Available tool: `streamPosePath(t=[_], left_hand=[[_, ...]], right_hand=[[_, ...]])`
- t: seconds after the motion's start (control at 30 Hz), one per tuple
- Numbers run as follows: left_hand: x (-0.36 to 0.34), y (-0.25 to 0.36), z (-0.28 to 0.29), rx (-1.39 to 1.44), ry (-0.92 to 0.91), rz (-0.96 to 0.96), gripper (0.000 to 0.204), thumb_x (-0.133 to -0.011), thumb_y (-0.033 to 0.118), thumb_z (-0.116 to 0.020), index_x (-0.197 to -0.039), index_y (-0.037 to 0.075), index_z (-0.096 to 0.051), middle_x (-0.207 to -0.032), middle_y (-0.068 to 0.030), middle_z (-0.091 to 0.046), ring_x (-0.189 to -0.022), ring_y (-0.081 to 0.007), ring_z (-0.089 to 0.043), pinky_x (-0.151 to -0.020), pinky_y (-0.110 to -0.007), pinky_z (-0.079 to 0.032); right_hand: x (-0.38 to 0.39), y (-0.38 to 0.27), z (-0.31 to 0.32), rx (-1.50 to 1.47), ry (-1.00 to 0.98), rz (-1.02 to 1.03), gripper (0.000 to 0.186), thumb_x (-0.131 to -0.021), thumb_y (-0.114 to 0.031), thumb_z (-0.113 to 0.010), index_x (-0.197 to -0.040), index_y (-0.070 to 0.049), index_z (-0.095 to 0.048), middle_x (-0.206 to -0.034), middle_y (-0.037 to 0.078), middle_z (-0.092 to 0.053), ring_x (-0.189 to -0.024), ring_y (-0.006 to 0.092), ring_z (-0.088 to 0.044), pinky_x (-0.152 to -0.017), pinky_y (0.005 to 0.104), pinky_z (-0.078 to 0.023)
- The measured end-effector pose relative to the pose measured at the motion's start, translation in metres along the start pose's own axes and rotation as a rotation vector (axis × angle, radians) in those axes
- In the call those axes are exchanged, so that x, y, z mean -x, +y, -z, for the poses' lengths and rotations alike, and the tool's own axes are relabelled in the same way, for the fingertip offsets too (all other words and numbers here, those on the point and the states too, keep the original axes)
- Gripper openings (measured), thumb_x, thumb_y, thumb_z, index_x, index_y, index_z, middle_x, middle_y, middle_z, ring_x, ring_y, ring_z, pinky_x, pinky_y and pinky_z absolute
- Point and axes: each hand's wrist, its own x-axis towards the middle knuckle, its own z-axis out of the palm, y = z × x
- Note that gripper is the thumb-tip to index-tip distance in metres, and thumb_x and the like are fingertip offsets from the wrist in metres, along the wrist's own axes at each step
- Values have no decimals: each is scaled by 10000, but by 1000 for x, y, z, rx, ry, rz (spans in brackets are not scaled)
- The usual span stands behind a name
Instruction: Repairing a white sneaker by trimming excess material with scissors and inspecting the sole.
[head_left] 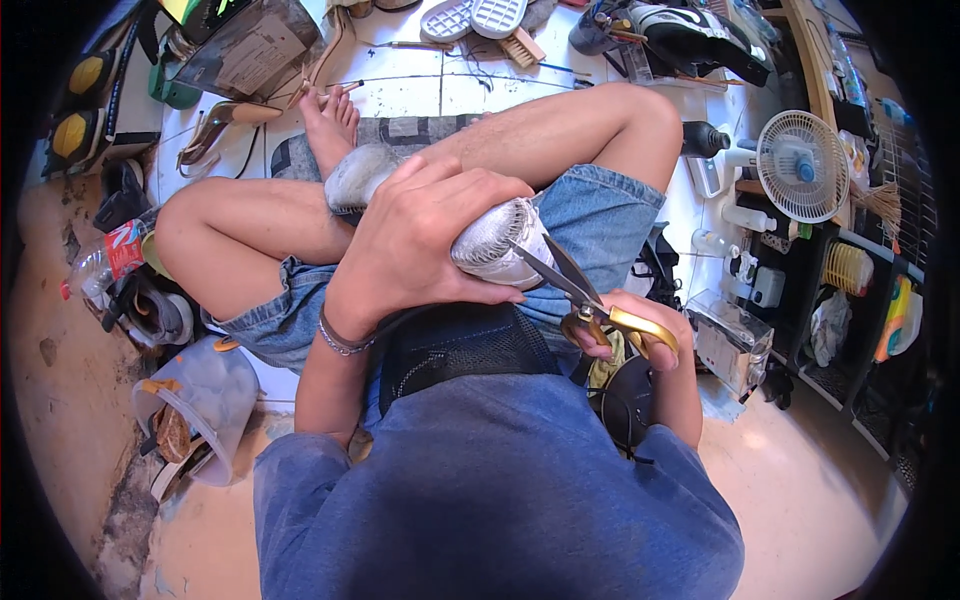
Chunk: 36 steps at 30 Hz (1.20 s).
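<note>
My left hand (415, 225) is wrapped round a shoe piece (497, 250) over my lap. Its rounded white end faces the right hand and has a band of dark stitches. A grey, worn, rounded form (362, 175) shows beyond my left hand; I cannot tell whether it is the same piece. In my right hand (655, 325) is a pair of scissors (572, 282) with gold handles and dark blades. The blades stand apart, their tips at the white end, near the stitches. Whether they touch it is hard to tell.
Soles (472, 17), a brush (521, 47) and a high-heeled shoe (222, 125) lie on the tiles ahead. A white fan (802, 165) and bottles stand at right. On the left are a plastic bottle (105, 262) and a tipped translucent bucket (215, 400) with scraps inside.
</note>
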Motion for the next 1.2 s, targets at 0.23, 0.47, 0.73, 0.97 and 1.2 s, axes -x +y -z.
streamPosePath(t=[0.23,0.47,0.73,0.97,1.2], left_hand=[[-7,1,-11,2,-99,-14,732,-513,412,-941,-1116,84,-685,-1019,-30,-708,-878,-246,-642,-802,-365,-443],[1,-13,7,61,-45,-27,711,-531,394,-933,-1129,111,-672,-1051,-10,-707,-940,-236,-653,-849,-385,-466],[2,-14,11,103,-45,-69,767,-486,365,-964,-1128,60,-676,-1075,-33,-714,-915,-241,-646,-805,-348,-453],[1,-11,9,96,-70,-70,756,-504,378,-957,-1128,59,-674,-1081,-32,-715,-914,-237,-649,-805,-346,-454],[3,-12,9,86,-63,-69,746,-507,382,-957,-1117,61,-670,-1081,-33,-711,-916,-238,-647,-802,-351,-451]], right_hand=[[-28,-13,-23,188,339,457,573,-731,-537,-867,-718,-64,-544,-628,-35,-552,-520,101,-518,-493,279,-388],[11,-43,-23,118,555,489,1010,-530,-892,-651,-1003,-4,-573,-768,20,-534,-666,121,-525,-575,290,-395],[14,-17,10,354,98,-18,1020,-516,-989,-594,-904,-52,-495,-704,-1,-493,-623,142,-517,-551,308,-406],[3,-26,9,325,59,3,969,-561,-952,-644,-893,-53,-498,-697,-22,-482,-614,105,-486,-546,281,-394],[-9,-8,9,78,-19,150,886,-627,-866,-714,-904,-50,-511,-691,-35,-477,-590,89,-466,-526,258,-383]])
